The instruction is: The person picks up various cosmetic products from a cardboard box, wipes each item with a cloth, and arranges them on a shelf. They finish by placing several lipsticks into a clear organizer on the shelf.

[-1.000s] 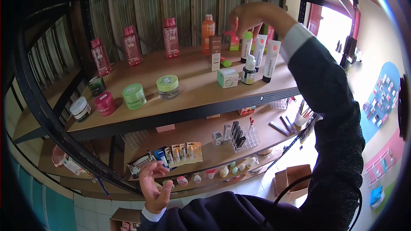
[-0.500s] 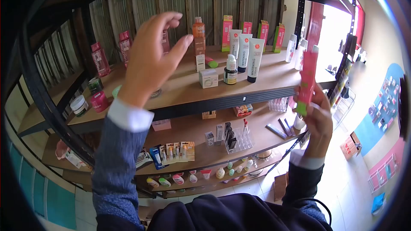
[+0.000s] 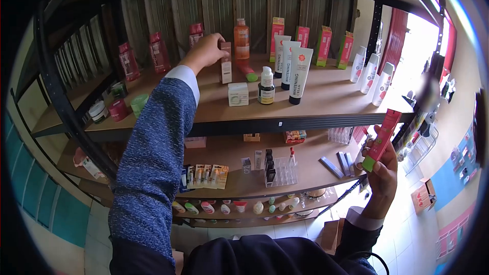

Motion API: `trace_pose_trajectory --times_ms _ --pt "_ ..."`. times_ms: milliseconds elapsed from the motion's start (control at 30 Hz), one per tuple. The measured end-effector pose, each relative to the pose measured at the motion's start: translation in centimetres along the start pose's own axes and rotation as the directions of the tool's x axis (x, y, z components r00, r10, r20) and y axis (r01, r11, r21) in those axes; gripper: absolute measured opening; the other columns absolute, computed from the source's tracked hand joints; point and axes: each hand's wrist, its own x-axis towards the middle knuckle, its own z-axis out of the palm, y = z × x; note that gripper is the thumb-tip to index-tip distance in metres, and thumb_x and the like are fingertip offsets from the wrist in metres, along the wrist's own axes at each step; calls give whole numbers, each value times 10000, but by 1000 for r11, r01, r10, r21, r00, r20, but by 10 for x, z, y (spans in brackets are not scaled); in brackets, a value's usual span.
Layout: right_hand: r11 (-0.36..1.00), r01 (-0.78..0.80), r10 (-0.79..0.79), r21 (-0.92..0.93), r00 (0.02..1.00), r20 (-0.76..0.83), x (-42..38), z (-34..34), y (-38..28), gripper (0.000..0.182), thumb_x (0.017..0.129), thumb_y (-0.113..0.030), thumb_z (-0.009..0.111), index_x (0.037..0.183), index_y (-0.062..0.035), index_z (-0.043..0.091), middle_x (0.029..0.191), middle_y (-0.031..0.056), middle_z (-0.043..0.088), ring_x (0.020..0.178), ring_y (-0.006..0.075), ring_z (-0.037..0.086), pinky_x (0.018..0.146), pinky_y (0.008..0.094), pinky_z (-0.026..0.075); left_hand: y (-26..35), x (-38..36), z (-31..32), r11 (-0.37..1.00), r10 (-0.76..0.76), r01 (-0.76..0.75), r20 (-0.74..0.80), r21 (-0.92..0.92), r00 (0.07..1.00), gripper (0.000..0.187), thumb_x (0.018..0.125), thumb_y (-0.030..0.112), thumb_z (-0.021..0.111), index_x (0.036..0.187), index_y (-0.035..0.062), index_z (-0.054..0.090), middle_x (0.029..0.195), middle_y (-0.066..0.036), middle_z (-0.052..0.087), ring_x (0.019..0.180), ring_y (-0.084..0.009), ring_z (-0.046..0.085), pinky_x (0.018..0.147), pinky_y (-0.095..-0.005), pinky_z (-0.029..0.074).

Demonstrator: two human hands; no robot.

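The box (image 3: 383, 138) in the right hand (image 3: 383, 172) is pink-red with a green end. The sleeve (image 3: 153, 158) is speckled blue with a white cuff. The bottle (image 3: 241, 39) is orange; the tubes (image 3: 299, 74) are white.

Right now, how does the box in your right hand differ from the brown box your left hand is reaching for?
The pink box is held tilted in the right hand, off the shelf; the brown box stands upright on the top shelf with the left hand at it. The pink box has a green end; the brown box has a white lower half. Both are slim cartons.
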Motion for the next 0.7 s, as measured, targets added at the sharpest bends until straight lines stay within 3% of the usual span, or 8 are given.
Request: trace_pose_trajectory --times_ms 200,267,300,333,400,500,633,700 --pt "996 -27 25 86 999 27 14 5 16 660 659 -30 672 1227 54 347 890 107 524 753 225 611 679 338 547 -1 -5 -34 997 78 -77 -75 17 994 338 717 143 675 992 12 529 907 -119 622 831 -207 599 727 -314 463" --pt "997 16 -11 70 998 -66 17 12 18 542 724 -14 612 1206 27 368 905 114 520 709 197 596 576 255 505 13 -10 -53 995 91 -87 -91 49 992 351 730 174 661 1006 4 526 907 -120 621 835 -197 594 737 -309 461" --pt "991 37 -13 129 983 -185 19 17 20 450 783 -30 569 1190 2 381 896 109 522 625 144 545 485 195 408 15 -9 -60 998 56 -56 -88 -4 995 355 744 199 641 1009 -6 523 919 -119 619 839 -187 590 738 -310 460" --pt "988 46 -36 146 997 -67 22 7 23 359 872 -122 494 1192 -3 382 812 90 508 542 99 455 447 180 345 18 -9 -66 998 20 -25 -82 -59 996 364 759 224 621 1013 -16 520 932 -117 616 843 -178 586 738 -311 459" --pt "964 77 -85 255 996 20 27 13 20 334 934 -228 383 1183 -5 387 716 68 468 496 83 392 423 188 333 22 -12 -72 995 27 -41 -144 -94 989 338 779 248 574 975 -22 521 888 -87 604 798 -146 574 700 -299 466" --pt "960 83 -98 268 994 43 27 23 18 366 953 -281 312 1172 2 388 667 59 430 480 80 376 408 190 323 20 -8 -71 848 -6 7 3 -529 1000 353 741 288 611 934 11 509 756 -42 552 672 -106 539 596 -255 466" --pt "972 112 -123 206 992 42 13 29 19 352 942 -262 355 1162 11 385 669 55 437 480 85 384 404 194 323 19 13 -32 970 -40 52 56 -237 998 417 669 250 702 914 -23 504 727 -64 578 566 -121 552 494 -266 451" --pt "987 133 -132 86 991 -18 2 25 20 335 931 -227 391 1160 18 378 665 49 441 479 86 385 413 196 331 21 22 -17 990 -44 74 240 -117 970 410 630 230 740 848 -46 529 647 -80 610 518 -129 568 463 -258 437"
